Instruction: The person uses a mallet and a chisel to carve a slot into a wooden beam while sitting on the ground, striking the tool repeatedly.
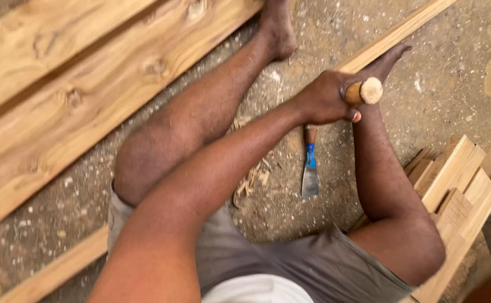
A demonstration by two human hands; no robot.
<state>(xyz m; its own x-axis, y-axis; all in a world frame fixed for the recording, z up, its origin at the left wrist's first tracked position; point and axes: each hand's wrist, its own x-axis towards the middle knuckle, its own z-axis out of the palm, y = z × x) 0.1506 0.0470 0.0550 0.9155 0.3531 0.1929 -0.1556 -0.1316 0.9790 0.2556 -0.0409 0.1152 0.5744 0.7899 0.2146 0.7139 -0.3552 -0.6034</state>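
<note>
I sit on a dusty concrete floor with my bare legs spread. My left hand (324, 100) reaches out between them and is closed around a round wooden handle (365, 91); its pale blunt end sticks out to the right of my fist. What the handle belongs to is hidden by my hand. Just below the hand a chisel (310, 168) with a brown and blue handle and a flat steel blade lies on the floor, blade towards me. My right hand is out of view.
Wide knotty planks (77, 90) lie at the upper left. A thin wooden strip (402, 31) runs past my foot at the top. Stacked short wood pieces (458, 191) sit by my right knee. Another strip (60, 269) lies at the lower left. Shavings (251, 185) litter the floor.
</note>
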